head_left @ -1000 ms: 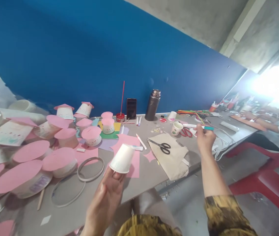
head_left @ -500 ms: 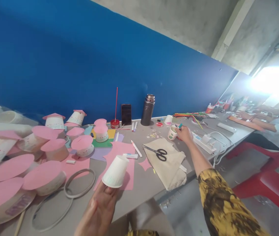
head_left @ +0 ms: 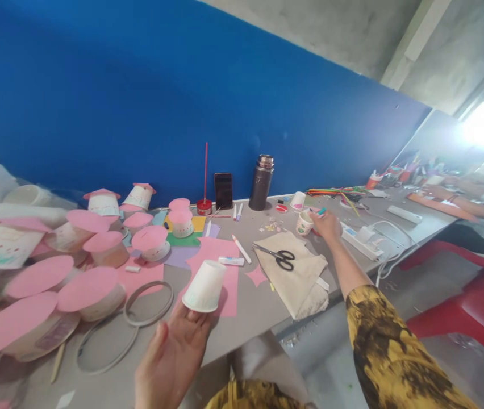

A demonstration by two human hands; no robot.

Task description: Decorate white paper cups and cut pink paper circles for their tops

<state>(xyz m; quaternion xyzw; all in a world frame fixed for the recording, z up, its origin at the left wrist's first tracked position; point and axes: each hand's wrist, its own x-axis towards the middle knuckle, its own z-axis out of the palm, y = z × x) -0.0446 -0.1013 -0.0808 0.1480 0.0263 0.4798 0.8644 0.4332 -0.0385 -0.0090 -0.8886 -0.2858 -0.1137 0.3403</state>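
Note:
My left hand [head_left: 174, 358] is low in the middle of the view and holds a white paper cup [head_left: 205, 286] upside down on its fingertips, above the table's near edge. My right hand [head_left: 328, 225] reaches far out over the table, closed round a teal-tipped marker [head_left: 321, 211], right beside a small decorated paper cup [head_left: 304, 222]. Black-handled scissors [head_left: 279, 257] lie on a beige cloth [head_left: 297, 272] between my two arms.
Several pink-topped paper cups and bowls [head_left: 84, 284] crowd the table's left. A dark flask [head_left: 262, 182], a phone [head_left: 223, 190] and a red stick stand against the blue wall. Rings [head_left: 148, 295], markers, pink paper, a power strip [head_left: 363, 238]. Another person's arms at far right. Red chairs [head_left: 459, 295].
My right hand came down from mid-air with the marker to the small decorated cup and stays there. The left hand keeps the white cup; the view shifted slightly.

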